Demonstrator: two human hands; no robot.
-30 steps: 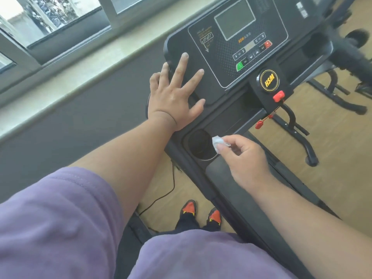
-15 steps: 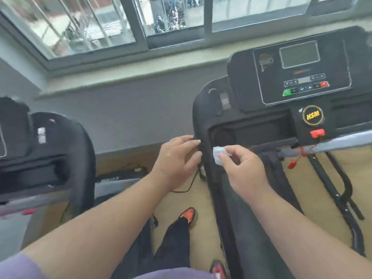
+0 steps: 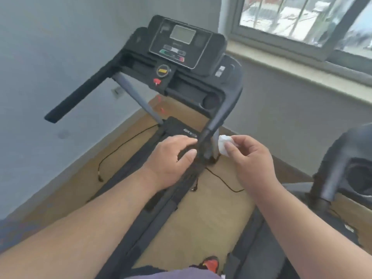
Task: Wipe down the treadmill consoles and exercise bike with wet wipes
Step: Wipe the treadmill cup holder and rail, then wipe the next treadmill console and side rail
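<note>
Here the right hand (image 3: 252, 158) pinches a crumpled white wet wipe (image 3: 224, 145) between thumb and forefinger, the other fingers (image 3: 241, 138) loosely curled behind it. The left hand (image 3: 171, 160) hangs just beside it, fingers relaxed and slightly bent, holding nothing, with a black handrail end (image 3: 208, 133) showing between the two hands. Beyond the fingers stands one whole treadmill: its console (image 3: 186, 46) with a grey screen sits well ahead and above, and a second handrail (image 3: 78, 95) juts out to the left of the left hand. Bare wooden floor (image 3: 197, 222) lies open below both forearms, crossed by two thin black cables (image 3: 124, 143). Right of the wipe, part of a second treadmill (image 3: 346, 168) edges in. A window (image 3: 306, 21) fills the upper right, grey wall elsewhere.
</note>
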